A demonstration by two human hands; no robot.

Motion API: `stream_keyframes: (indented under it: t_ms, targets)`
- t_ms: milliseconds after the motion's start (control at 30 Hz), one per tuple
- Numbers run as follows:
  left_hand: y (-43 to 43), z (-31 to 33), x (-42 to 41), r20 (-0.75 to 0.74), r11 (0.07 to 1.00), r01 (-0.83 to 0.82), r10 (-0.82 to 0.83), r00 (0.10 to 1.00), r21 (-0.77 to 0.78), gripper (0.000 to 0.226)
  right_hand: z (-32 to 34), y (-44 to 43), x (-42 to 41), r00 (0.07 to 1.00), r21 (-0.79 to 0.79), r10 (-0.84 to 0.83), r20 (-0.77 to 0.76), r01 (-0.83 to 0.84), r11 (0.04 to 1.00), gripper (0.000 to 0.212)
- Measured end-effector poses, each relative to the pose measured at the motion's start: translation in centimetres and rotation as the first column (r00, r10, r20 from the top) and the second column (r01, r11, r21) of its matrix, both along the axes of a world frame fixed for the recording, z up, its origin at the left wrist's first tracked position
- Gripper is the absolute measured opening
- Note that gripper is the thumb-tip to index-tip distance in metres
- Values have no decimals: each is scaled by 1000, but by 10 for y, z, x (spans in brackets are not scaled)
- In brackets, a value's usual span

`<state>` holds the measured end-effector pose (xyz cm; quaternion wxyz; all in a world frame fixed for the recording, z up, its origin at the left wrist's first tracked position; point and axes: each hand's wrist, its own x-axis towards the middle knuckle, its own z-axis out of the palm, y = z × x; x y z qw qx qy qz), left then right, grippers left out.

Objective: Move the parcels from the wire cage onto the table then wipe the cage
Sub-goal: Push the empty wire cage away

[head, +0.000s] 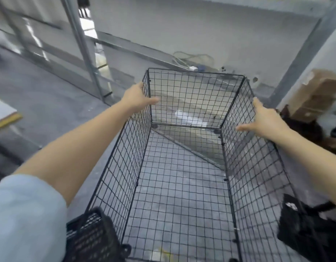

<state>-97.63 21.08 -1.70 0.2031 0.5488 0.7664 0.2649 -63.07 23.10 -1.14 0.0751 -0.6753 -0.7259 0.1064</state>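
Nearest to me, a pale blue sleeve (21, 214) is covering my left upper arm at the lower left. Just beside it, a black slotted plastic basket (91, 237) is sitting against the near left corner of a black wire-grid cage (129, 148). A black bag (303, 231) is lying against the cage's near right side. The cage is standing open-topped on the grey floor (49, 103) and stretching away from me, with the floor showing through its mesh bottom. My left hand (137, 97) is gripping the top rim of the left wall near the far corner, thumb hooked inside, fingers outside. My right hand (265, 121) is lying over the top rim of the right wall, thumb stretched inside and forefinger running along the rim. I cannot tell whether it is clasping the wire. Blurred brown cardboard boxes (318, 91) are standing stacked beyond the right wall.
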Motion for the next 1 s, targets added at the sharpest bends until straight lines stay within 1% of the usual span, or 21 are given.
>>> stream_keyframes:
  t_ms: [133,233,300,367,467,533,600,633,733,900,1000]
  targets:
    - [-24,-7,-47,24,986,-165,166,986,-9,91,-3,33,-60,986,-1,162,-48,-162,987,110]
    - [-46,-16,-74,38,947,-320,320,947,-5,86,-12,58,-105,955,-22,290,-65,-291,956,109]
    - [-66,-22,-89,37,907,-422,422,906,-1,89,-19,72,-136,915,-27,398,-66,-400,916,107]
    - [-90,-26,-100,18,847,-532,532,847,-13,93,-23,82,-167,865,-21,497,-66,-499,866,105]
    - [-129,-28,-109,-5,754,-656,656,754,-20,93,-35,88,-207,782,-7,618,-84,-621,784,108]
    - [-156,-30,-112,-26,702,-712,711,702,-34,93,-44,85,-230,728,-14,682,-76,-684,729,110]
    - [-182,-35,-116,10,647,-762,763,647,-33,92,-53,76,-251,677,-31,732,-74,-735,677,112]
    - [-195,-37,-118,27,615,-788,788,615,-22,91,-57,70,-262,658,-37,749,-78,-753,657,113]
    - [-233,-43,-122,16,534,-845,845,534,-5,91,-72,52,-290,609,-46,785,-115,-792,608,117]
    - [-292,-62,-141,71,480,-875,877,476,-63,99,-96,6,-327,558,-76,822,-118,-830,552,115]
    - [-324,-73,-152,92,464,-884,884,458,-58,94,-110,-26,-345,556,-120,822,-125,-831,543,109]
